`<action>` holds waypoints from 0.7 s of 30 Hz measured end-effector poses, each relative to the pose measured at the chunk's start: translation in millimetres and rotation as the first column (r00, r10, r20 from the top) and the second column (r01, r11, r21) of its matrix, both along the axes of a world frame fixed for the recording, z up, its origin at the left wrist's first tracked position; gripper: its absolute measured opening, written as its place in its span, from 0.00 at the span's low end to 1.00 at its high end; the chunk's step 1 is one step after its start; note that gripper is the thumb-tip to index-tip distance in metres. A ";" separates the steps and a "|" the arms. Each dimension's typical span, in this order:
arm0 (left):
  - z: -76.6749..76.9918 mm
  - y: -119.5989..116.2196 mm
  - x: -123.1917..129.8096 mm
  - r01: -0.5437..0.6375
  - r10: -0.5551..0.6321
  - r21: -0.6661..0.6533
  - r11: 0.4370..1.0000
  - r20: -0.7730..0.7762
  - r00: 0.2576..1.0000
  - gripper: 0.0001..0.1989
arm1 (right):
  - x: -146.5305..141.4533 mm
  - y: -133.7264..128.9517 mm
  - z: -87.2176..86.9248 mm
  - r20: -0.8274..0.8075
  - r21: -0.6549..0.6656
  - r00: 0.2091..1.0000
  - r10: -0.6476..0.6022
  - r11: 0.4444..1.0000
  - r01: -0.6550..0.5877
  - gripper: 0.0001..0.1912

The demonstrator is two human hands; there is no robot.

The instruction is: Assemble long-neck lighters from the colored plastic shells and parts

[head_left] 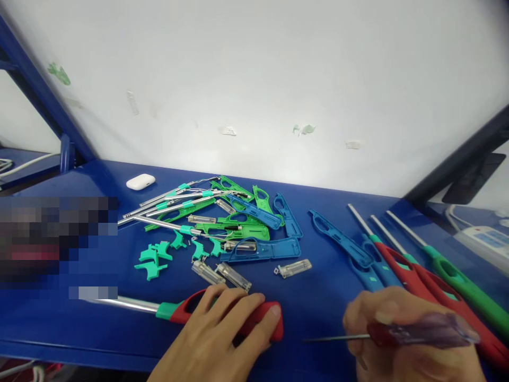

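My left hand [222, 334] lies over a red lighter [274, 321], its fingers on the handle. The lighter's metal tube points left, with a green collar where it meets the handle. In my right hand [409, 339] is a screwdriver [421, 331] with a clear reddish-purple handle, its thin shaft pointing left toward the lighter, apart from it. Behind my left hand are clear fuel tanks [234, 277], teal triggers [151, 262], green shell halves [254, 229], blue shell halves [278, 249] and metal tubes with teal collars [185, 229].
Whole lighters, red [409, 273] and green [465, 286], lie at the right beside blue shells [342, 239]. A white case [140, 182] sits at the back left of the blue table [107, 185]. A white wall [254, 79] stands behind. A blurred patch covers the far left.
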State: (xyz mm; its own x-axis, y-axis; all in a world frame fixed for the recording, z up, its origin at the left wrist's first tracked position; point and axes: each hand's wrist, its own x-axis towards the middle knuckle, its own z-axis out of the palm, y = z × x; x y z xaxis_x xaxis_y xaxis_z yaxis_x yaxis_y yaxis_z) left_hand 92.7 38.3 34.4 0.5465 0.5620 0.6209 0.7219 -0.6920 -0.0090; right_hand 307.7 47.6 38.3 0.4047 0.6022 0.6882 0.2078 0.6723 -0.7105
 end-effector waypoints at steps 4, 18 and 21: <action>-3.3 -4.0 0.2 -0.004 0.004 -0.008 1.000 0.014 1.000 0.18 | -5.9 -1.2 0.6 0.096 -0.048 0.995 -0.013 0.999 0.018 0.16; -4.8 -3.3 -0.3 0.009 -0.009 -0.034 0.999 0.022 1.000 0.19 | -12.1 -1.8 1.5 0.195 -0.084 0.971 0.137 0.989 -0.123 0.15; -4.3 -2.5 -0.2 0.008 -0.008 -0.039 0.999 0.012 1.000 0.19 | -13.3 -2.8 3.9 0.190 -0.115 0.971 0.147 0.985 -0.127 0.16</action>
State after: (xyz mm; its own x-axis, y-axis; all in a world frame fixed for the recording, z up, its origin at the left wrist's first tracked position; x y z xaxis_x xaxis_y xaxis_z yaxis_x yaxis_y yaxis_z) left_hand 92.5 35.8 30.1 0.5436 0.5816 0.6051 0.7162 -0.6974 0.0268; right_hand 294.4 44.8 42.2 0.1763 0.7129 0.6788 0.2611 0.6310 -0.7305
